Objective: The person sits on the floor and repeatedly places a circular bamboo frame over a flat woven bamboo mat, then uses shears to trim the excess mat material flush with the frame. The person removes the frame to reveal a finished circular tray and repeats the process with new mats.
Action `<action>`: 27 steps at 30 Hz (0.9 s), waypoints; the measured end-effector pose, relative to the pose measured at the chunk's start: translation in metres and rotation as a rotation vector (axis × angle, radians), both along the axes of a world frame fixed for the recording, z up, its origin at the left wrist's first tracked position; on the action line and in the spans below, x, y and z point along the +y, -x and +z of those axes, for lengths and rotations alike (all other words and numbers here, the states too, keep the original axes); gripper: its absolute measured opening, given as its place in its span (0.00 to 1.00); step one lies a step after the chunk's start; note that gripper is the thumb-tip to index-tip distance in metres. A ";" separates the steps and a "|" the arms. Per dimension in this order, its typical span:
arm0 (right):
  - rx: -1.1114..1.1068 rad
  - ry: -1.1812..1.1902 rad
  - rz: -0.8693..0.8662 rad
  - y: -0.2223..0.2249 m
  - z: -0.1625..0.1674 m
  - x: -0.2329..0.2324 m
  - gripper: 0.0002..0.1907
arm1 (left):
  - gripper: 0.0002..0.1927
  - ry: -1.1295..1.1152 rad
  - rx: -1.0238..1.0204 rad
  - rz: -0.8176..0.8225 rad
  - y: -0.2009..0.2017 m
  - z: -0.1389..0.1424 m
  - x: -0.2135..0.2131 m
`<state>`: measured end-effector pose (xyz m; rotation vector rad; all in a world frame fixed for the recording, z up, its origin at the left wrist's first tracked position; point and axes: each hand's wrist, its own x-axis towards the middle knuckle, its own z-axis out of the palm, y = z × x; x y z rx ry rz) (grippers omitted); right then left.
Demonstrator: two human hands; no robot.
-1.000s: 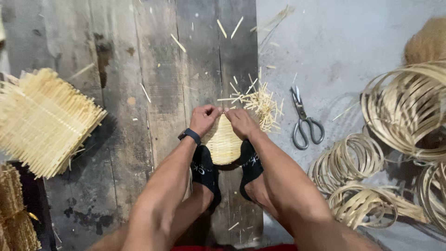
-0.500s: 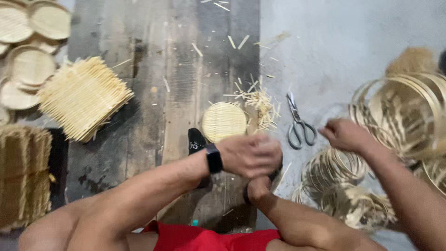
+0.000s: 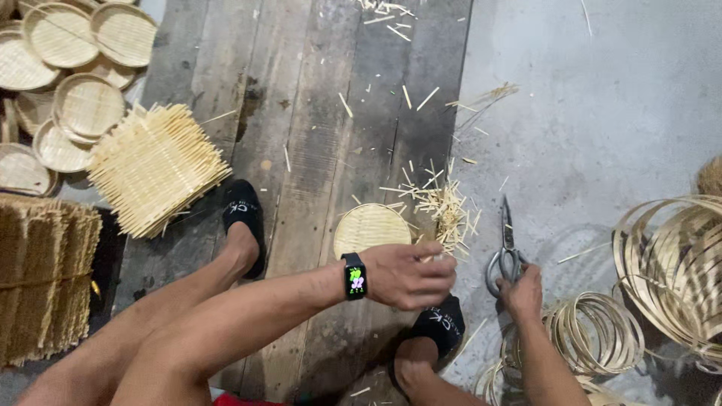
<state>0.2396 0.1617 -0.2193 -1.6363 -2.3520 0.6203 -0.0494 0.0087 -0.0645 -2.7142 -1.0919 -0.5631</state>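
Scissors (image 3: 506,254) — one pair, grey metal — lay on the bare concrete just beyond the right edge of the plank floor (image 3: 316,135), and our right hand (image 3: 520,289) had closed round their handles, blades pointing away from us. Our left hand (image 3: 410,274), with a black watch (image 3: 354,277) at the wrist, hung loosely curled just over the near rim of one round woven disc (image 3: 370,228); we could not tell whether it pinched anything. That disc rested near the planks' right edge, a heap of cut splints (image 3: 444,207) touching its right side.

We counted one stack of square woven mats (image 3: 154,167) at the planks' left edge, some seven rimmed round trays (image 3: 75,68) in the far left corner, and one tied bundle of strips (image 3: 41,274) at the near left. Coiled bamboo hoops (image 3: 594,331) lay in several stacks on the concrete to the right, larger ones (image 3: 669,263) further out. Both feet wore black sandals (image 3: 244,214).

Planks were dark, worn and littered with offcuts; the concrete was grey and smooth. Open room lay across the far middle of the planks and the far concrete — the near right was crowded with hoops.
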 end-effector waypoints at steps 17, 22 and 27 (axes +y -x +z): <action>0.070 0.663 -0.232 -0.042 0.004 -0.068 0.22 | 0.22 0.441 -0.609 0.743 0.007 -0.130 -0.029; 0.037 0.652 -0.123 -0.036 0.007 -0.074 0.23 | 0.24 0.364 -0.070 0.576 -0.013 -0.161 -0.066; -0.112 0.523 0.036 -0.032 0.001 -0.075 0.29 | 0.25 0.562 -0.456 0.770 -0.022 -0.173 -0.077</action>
